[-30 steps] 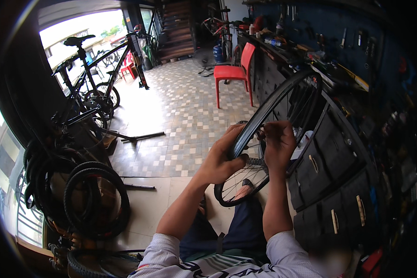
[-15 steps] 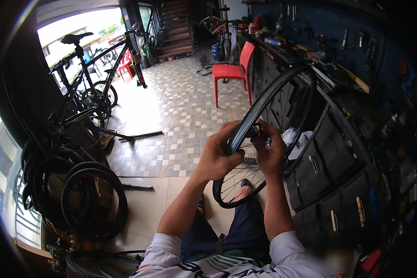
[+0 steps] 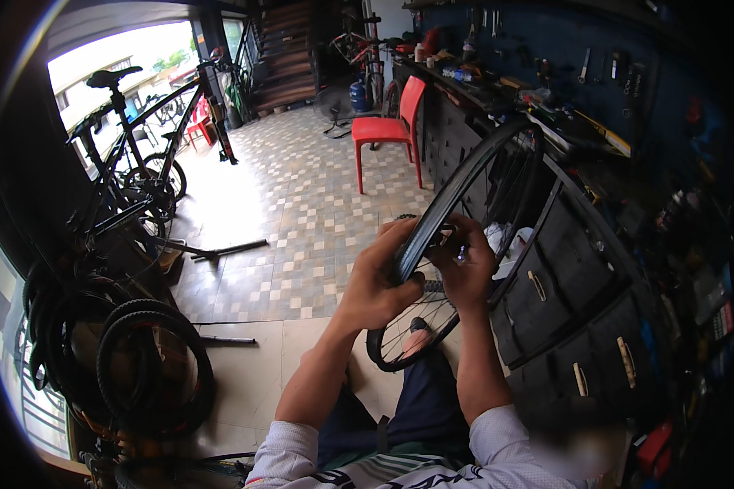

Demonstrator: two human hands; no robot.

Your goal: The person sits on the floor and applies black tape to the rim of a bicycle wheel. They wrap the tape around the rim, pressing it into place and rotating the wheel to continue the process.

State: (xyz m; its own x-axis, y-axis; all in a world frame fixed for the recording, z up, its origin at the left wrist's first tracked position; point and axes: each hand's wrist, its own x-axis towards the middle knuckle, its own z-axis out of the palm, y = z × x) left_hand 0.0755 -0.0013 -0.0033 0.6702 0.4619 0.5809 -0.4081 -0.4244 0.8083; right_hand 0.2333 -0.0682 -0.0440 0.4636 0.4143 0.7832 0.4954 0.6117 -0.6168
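Observation:
A black bicycle wheel (image 3: pixel 463 183) stands tilted in front of me, its outer face and thin spokes showing. My left hand (image 3: pixel 381 281) is wrapped round the near side of the wheel, the thumb bent against its edge. On the inner side of the rim, my right hand (image 3: pixel 467 265) has its fingers curled close to the spokes. Something small and shiny shows at those fingers, too small to name. The fingertips of the right hand are partly hidden, so what they pinch cannot be made out.
A red chair (image 3: pixel 386 130) stands ahead on the tiled floor. Along the right runs a dark workbench with drawers (image 3: pixel 554 277), tools hanging above it. At left, a black bicycle frame (image 3: pixel 130 134) rests on a stand (image 3: pixel 208 251), with piled tyres (image 3: pixel 155 367) nearer me.
The whole scene has shifted slightly left as my view turned a little to the right. Both hands stay at the same part of the wheel, with only slight finger movement.

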